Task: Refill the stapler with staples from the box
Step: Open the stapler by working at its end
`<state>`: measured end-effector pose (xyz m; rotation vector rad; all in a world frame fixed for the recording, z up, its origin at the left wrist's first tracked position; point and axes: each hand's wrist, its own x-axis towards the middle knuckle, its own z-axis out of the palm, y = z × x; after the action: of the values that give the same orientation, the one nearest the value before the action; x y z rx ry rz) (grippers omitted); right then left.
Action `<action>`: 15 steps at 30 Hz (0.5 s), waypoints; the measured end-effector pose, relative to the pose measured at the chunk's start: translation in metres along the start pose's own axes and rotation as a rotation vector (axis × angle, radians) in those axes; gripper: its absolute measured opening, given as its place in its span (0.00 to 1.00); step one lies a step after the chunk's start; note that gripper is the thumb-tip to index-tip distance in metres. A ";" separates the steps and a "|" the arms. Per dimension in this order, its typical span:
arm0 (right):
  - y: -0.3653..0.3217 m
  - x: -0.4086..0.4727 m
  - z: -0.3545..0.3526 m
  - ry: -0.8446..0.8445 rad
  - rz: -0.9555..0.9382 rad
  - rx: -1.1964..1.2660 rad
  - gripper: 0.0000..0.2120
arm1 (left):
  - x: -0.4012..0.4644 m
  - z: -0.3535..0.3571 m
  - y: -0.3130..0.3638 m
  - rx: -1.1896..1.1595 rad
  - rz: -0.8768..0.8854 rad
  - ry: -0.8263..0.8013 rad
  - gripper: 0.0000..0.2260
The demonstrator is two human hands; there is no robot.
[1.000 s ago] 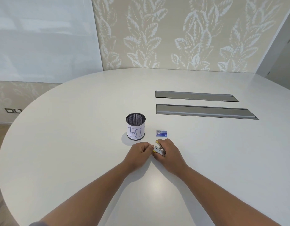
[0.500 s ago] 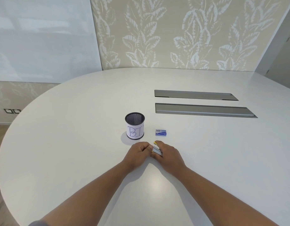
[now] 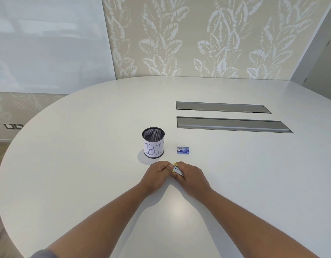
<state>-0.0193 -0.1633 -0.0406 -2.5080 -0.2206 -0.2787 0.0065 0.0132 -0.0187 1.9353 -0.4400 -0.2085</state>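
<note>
Stapler (image 3: 176,170) was gripped between left hand (image 3: 157,174) and right hand (image 3: 190,176), both clenched on it. Staple box (image 3: 183,150) lay beyond the right hand, apparently unopened; loading seemingly remained undone.

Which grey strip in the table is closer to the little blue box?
The nearer, longer grey strip; it lies between the blue box and the farther, shorter strip.

Just one head cam, looking forward and down across the table (image 3: 86,164) toward the wall (image 3: 198,38), hands probably nearest.
</note>
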 end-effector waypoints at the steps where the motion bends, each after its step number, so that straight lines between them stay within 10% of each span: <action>1: 0.000 0.000 0.000 0.013 0.011 0.007 0.19 | 0.000 0.000 0.000 0.004 0.002 0.008 0.15; 9: 0.004 0.000 0.001 0.002 -0.004 0.018 0.12 | -0.001 0.001 0.001 0.017 0.002 0.014 0.15; 15: 0.002 0.002 0.000 0.001 0.062 0.049 0.32 | -0.002 0.001 0.001 -0.017 -0.007 0.033 0.15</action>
<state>-0.0169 -0.1646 -0.0417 -2.4610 -0.1473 -0.2462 0.0040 0.0126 -0.0181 1.9208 -0.4086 -0.1841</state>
